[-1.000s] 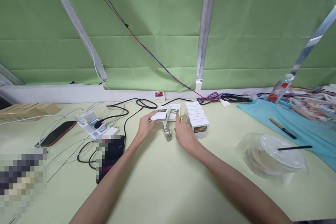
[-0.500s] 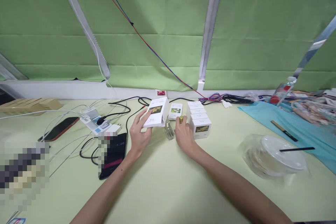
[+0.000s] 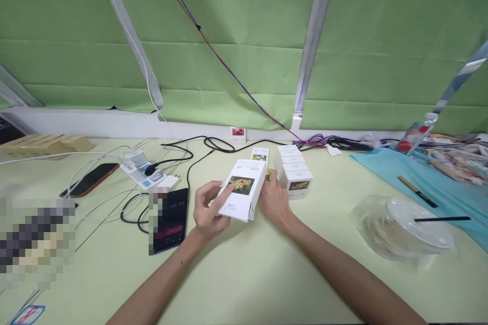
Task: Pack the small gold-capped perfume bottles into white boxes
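Observation:
My left hand (image 3: 209, 213) grips a white cardboard box (image 3: 237, 205) with a yellow-flower picture, thumb across its front. The box is tilted, and a loose flap shows at its lower right edge. Right beside it, my right hand (image 3: 275, 202) has its fingers curled around a small shiny gold cap (image 3: 268, 175); whatever is below the cap is hidden. Behind the held box, a white card or box with a white-flower picture (image 3: 261, 154) shows in part. To the right of my right hand stands a row of several similar white boxes (image 3: 299, 185).
Left lie a lit phone (image 3: 173, 218), a darker phone (image 3: 89, 179) and a power strip (image 3: 143, 172) with tangled cables. At the right are a bagged round container (image 3: 415, 223), a blue cloth (image 3: 385, 162), a knife-like tool (image 3: 417, 192) and a bottle (image 3: 417, 133). A small picture card (image 3: 238, 134) leans at the back.
My left hand has brought the white box nearer and rightward, against my right hand. The small glass bottle between my hands is now out of sight. The gold cap stays in my right hand.

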A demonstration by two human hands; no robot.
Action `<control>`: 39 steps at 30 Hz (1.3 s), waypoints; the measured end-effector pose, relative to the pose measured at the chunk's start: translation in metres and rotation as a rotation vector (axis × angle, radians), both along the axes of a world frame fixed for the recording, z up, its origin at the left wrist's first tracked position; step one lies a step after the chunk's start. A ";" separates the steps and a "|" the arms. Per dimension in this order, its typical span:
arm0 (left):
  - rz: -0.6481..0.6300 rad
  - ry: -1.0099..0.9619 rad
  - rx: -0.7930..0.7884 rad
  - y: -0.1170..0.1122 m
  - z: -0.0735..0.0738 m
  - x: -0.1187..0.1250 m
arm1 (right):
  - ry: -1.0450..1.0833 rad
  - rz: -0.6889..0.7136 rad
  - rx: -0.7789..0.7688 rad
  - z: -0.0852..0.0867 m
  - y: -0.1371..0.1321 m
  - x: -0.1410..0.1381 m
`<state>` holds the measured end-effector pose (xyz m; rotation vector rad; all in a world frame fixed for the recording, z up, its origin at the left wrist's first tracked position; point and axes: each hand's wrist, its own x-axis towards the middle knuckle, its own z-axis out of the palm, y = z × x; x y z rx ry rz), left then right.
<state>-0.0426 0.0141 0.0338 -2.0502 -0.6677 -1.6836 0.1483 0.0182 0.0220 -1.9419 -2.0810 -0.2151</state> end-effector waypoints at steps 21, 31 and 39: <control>0.243 -0.182 -0.156 0.008 0.011 -0.010 | 0.103 0.280 0.092 -0.019 -0.061 -0.027; 0.290 -0.211 -0.256 0.010 0.007 -0.007 | 0.094 0.537 0.090 -0.017 -0.047 -0.021; 0.307 -0.216 -0.332 0.009 0.008 -0.003 | 0.116 0.488 0.073 -0.017 -0.037 -0.010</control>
